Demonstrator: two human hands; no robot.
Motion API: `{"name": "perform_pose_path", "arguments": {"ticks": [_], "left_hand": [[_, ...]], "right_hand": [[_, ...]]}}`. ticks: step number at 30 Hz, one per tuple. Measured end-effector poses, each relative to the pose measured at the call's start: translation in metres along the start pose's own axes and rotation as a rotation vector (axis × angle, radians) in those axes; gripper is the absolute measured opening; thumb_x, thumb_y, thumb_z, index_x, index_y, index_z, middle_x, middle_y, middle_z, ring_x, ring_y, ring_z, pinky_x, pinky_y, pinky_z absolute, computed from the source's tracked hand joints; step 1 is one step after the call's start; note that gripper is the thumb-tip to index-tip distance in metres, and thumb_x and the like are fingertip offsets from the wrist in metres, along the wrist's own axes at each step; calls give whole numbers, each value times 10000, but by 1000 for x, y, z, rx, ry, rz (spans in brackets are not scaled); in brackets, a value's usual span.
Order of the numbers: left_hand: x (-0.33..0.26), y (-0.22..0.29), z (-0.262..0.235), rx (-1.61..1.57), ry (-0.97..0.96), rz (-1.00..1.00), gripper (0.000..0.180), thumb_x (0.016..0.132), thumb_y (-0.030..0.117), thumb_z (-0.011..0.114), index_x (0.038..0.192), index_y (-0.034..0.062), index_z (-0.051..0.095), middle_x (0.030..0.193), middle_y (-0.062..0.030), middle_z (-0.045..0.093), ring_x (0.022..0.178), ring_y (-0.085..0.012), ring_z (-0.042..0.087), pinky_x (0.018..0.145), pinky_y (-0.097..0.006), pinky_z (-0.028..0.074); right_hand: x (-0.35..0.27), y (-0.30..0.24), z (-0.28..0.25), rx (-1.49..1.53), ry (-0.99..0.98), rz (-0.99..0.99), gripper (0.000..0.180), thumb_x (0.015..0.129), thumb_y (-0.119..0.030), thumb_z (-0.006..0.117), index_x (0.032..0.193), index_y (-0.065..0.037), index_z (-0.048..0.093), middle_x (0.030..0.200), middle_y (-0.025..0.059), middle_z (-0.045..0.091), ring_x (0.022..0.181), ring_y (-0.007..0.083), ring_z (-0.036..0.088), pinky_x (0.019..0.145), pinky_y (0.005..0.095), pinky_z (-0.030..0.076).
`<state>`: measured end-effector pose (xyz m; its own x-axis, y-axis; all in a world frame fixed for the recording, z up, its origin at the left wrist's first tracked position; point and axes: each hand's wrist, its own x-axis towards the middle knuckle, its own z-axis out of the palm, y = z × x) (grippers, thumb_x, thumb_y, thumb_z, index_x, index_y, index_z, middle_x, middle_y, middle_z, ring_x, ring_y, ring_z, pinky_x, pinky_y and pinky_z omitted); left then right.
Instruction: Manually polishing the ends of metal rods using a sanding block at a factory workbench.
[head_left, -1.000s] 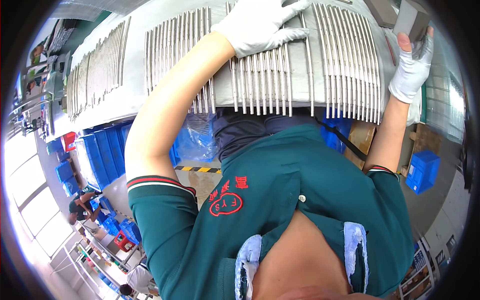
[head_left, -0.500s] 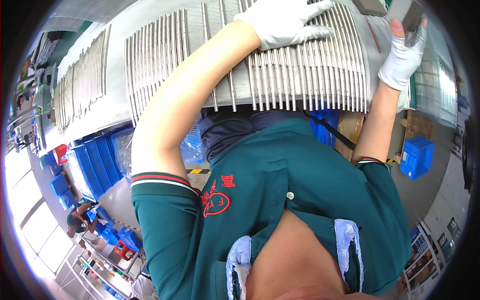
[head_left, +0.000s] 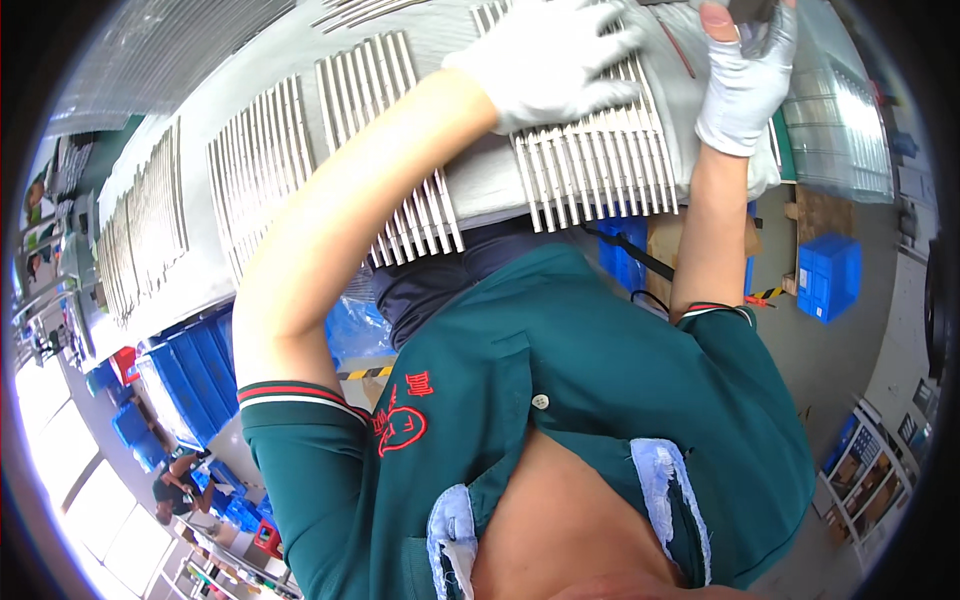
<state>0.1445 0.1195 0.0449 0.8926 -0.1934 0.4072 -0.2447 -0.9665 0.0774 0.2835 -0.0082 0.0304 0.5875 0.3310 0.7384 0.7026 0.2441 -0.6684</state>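
Observation:
Slim metal rods lie side by side on a pale-covered table. My left hand [head_left: 555,68], in a white glove, rests over the right-hand group of rods [head_left: 600,170] with its fingers spread. Under my left forearm lies another group of rods [head_left: 425,215], partly covered by the arm. Further left is a third group of rods [head_left: 262,150]. At the upper right, my right hand [head_left: 745,85], gloved with thumb tip and a fingertip bare, is closed round a dark grey block-like thing [head_left: 756,10], cut off by the picture's top edge.
More rods [head_left: 145,225] lie at the table's far left, and some lie crosswise at the top [head_left: 360,12]. A thin reddish stick [head_left: 677,47] is near my right hand. Clear plastic trays [head_left: 835,125] stand at the right. Blue crates [head_left: 190,375] are below left; a person [head_left: 180,485] works beyond.
The view has shifted. Two separate rods beside my left forearm now appear within a fuller group, and the right-hand group is narrower. My right hand still holds the grey thing.

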Motion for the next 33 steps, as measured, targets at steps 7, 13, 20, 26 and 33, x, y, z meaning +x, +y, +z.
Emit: {"name": "perform_pose_path", "arguments": {"ticks": [7, 13, 20, 26, 33], "left_hand": [[25, 14, 26, -243, 5, 96, 454, 868, 360, 484, 1133, 1, 565, 1160, -205, 538, 1110, -346, 475, 943, -438, 367], [-8, 4, 10, -140, -17, 118, 492, 878, 374, 478, 1178, -10, 551, 1169, -216, 549, 1129, -354, 474, 977, -444, 347], [-49, -9, -17, -182, -189, 54, 533, 902, 376, 451, 1275, -4, 481, 1266, -238, 492, 1209, -384, 432, 1052, -466, 277], [-38, -3, -10, -131, -103, 55, 531, 902, 399, 451, 1245, -2, 510, 1235, -235, 516, 1175, -370, 461, 1026, -452, 311], [-6, 8, 17, -99, 37, 84, 506, 888, 420, 456, 1160, 12, 578, 1157, -212, 561, 1105, -336, 495, 968, -453, 351]], "right_hand": [[1, -9, -1, -45, 65, -50, 824, 784, -268, 730, 1410, 26, 282, 1371, 184, 411, 1262, 266, 382, 1068, 358, 267], [1, -8, 1, -153, 60, -102, 821, 787, -297, 726, 1406, 25, 293, 1394, 192, 385, 1279, 273, 367, 1078, 358, 250], [2, -7, 3, -129, 25, -74, 819, 782, -307, 731, 1398, 27, 307, 1370, 185, 413, 1248, 265, 403, 1053, 349, 293], [2, -3, 4, -141, 9, -101, 797, 786, -274, 730, 1395, 28, 313, 1358, 178, 424, 1229, 250, 415, 1040, 335, 308], [-1, -6, 8, -31, -9, -24, 791, 784, -254, 732, 1401, 11, 315, 1367, 167, 414, 1239, 245, 399, 1047, 340, 300]]}}
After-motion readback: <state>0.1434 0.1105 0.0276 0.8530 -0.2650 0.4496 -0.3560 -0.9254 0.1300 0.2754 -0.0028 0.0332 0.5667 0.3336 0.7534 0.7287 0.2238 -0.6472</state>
